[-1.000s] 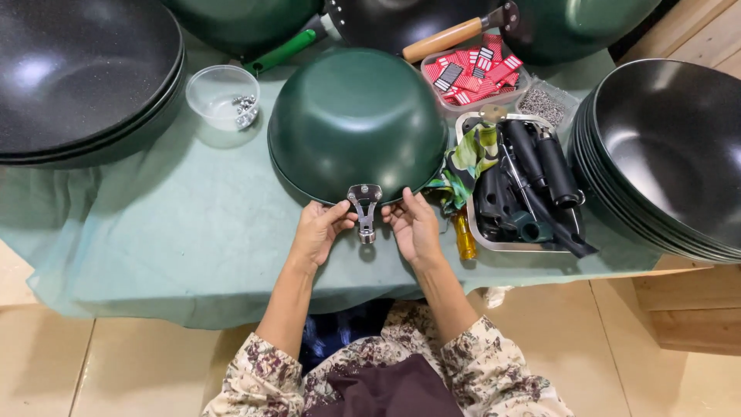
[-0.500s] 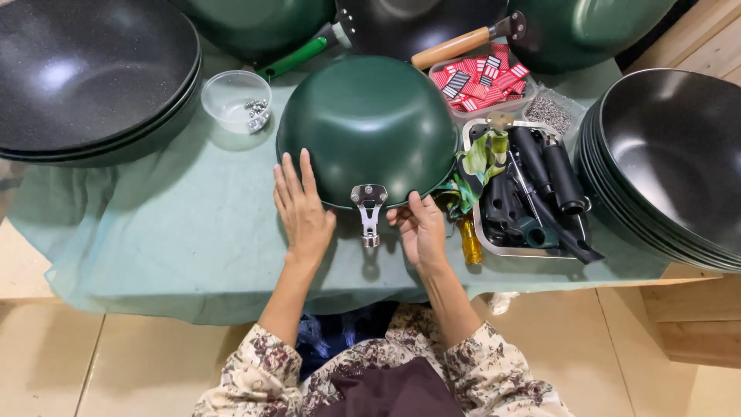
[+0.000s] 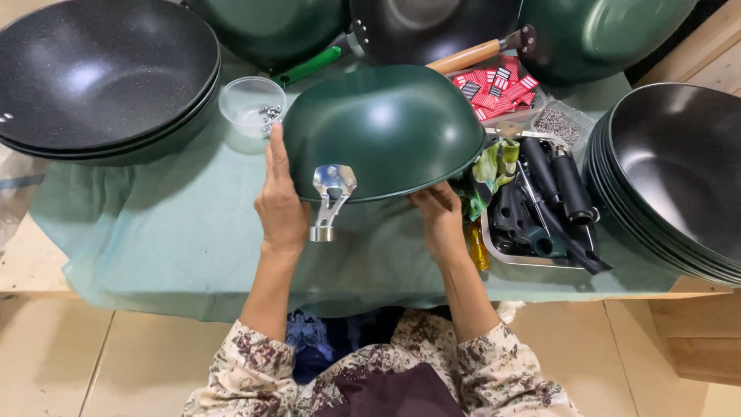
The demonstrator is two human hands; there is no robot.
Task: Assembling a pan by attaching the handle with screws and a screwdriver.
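Note:
A dark green wok (image 3: 386,127) is upside down over the green cloth (image 3: 154,232), its near edge lifted and tilted toward me. A silver metal handle bracket (image 3: 330,197) sticks out from its near rim. My left hand (image 3: 279,202) grips the wok's left rim, fingers flat against the side. My right hand (image 3: 441,220) holds the rim from below on the right, fingers tucked under the edge.
Stacked black woks (image 3: 93,77) sit far left and another stack (image 3: 679,170) at right. A clear plastic bowl of screws (image 3: 253,104), a metal tray of black handles (image 3: 548,201), red packets (image 3: 494,89) and more woks (image 3: 432,27) lie behind.
The wok has been lifted off the cloth and tilted toward me. My left hand slid from the bracket to the left rim; my right hand went under the right rim.

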